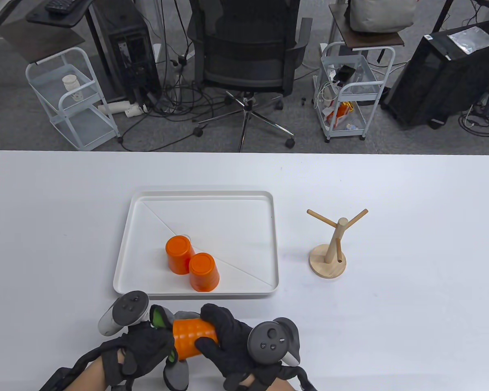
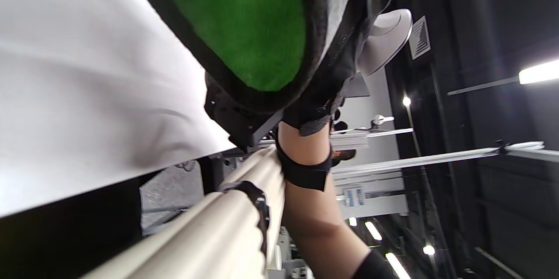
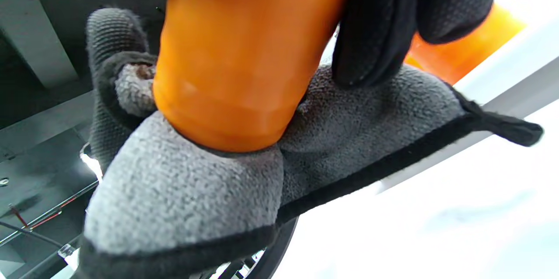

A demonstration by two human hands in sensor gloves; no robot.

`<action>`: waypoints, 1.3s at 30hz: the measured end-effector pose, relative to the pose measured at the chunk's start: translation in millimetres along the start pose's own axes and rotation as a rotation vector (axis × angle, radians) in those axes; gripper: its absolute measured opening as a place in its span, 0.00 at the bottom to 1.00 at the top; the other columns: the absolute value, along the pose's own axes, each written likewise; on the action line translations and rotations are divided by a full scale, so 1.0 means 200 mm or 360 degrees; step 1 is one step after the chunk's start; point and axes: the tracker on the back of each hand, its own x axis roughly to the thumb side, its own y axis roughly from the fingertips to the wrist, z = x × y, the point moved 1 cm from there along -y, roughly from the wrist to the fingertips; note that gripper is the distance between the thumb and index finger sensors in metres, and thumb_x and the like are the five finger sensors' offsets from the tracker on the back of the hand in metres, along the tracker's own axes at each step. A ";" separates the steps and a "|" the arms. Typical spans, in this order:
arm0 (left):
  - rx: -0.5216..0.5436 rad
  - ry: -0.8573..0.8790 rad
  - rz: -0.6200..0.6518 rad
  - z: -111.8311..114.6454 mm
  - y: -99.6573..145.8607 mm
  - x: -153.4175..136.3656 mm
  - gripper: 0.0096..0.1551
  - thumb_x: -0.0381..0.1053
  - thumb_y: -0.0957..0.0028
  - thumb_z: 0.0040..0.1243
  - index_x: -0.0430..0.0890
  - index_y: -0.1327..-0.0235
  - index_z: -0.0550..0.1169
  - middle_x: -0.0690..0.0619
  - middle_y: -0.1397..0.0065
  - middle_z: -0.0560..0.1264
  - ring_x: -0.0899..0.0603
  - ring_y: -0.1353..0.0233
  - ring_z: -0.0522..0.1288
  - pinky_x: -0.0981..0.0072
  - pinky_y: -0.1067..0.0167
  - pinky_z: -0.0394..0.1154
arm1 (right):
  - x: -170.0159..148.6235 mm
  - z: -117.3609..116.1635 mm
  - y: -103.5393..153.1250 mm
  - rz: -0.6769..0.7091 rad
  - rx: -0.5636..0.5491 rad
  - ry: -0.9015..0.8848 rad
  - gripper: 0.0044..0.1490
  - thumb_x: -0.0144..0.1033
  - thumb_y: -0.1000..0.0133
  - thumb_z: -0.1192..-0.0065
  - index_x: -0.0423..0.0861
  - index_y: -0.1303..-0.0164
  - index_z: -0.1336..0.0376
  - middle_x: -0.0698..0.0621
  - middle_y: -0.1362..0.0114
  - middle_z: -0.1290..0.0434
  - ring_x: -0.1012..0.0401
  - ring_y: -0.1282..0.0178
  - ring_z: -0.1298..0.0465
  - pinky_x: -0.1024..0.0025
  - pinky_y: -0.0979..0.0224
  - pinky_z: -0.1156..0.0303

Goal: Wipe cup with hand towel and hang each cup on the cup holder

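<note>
While the right hand (image 1: pixel 236 342) gripped an orange cup (image 1: pixel 193 337) lying on its side near the table's (image 1: pixel 391 326) front edge, its fingers and thumb were curled round the cup's wall. The left hand (image 1: pixel 140 350) held a grey hand towel (image 1: pixel 177 368) with a green face against the cup's open end; its fingers were curled round the cloth. In the right wrist view, the grey towel (image 3: pixel 196 196) cupped the rim of the cup (image 3: pixel 244 56), with black-gloved fingers (image 3: pixel 380 21) pressed on the cup's side. In the left wrist view, only the towel's green face (image 2: pixel 244 21) and a forearm were legible. Two more orange cups (image 1: pixel 179 254) (image 1: pixel 203 272) stood upside down, touching, in the white tray (image 1: pixel 146 203) just beyond the hands. The wooden cup holder (image 1: pixel 329 248) stood upright to the right of the tray, apart from it, its pegs bare
</note>
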 end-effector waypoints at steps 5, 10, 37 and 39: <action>-0.0016 0.0122 0.0054 -0.01 0.00 -0.01 0.55 0.82 0.54 0.26 0.53 0.16 0.54 0.57 0.10 0.50 0.27 0.20 0.32 0.25 0.34 0.34 | 0.02 0.00 0.00 0.0050 0.0004 0.0031 0.49 0.57 0.42 0.50 0.44 0.24 0.64 0.35 0.22 0.45 0.42 0.41 0.25 0.35 0.27 0.36; 0.0049 -0.0112 -0.0051 0.00 0.01 0.02 0.51 0.81 0.53 0.32 0.57 0.17 0.56 0.59 0.10 0.53 0.28 0.19 0.34 0.25 0.34 0.31 | 0.00 0.00 0.00 -0.0002 0.0003 -0.0030 0.49 0.58 0.43 0.50 0.42 0.24 0.61 0.33 0.25 0.42 0.44 0.46 0.22 0.37 0.30 0.32; 0.0194 -0.0585 -0.0074 0.02 0.05 0.15 0.58 0.81 0.60 0.41 0.53 0.18 0.54 0.57 0.10 0.50 0.27 0.17 0.33 0.25 0.30 0.29 | -0.09 0.07 0.00 -0.0220 -0.0102 -0.0405 0.49 0.62 0.44 0.46 0.39 0.25 0.51 0.32 0.31 0.31 0.47 0.58 0.17 0.42 0.39 0.24; 0.0219 -0.0536 -0.0032 0.01 0.07 0.16 0.59 0.82 0.61 0.39 0.51 0.18 0.54 0.55 0.10 0.50 0.26 0.17 0.34 0.25 0.30 0.30 | -0.08 0.09 0.00 -0.0184 -0.0142 -0.0364 0.49 0.61 0.44 0.46 0.41 0.24 0.52 0.32 0.30 0.32 0.47 0.56 0.18 0.41 0.38 0.25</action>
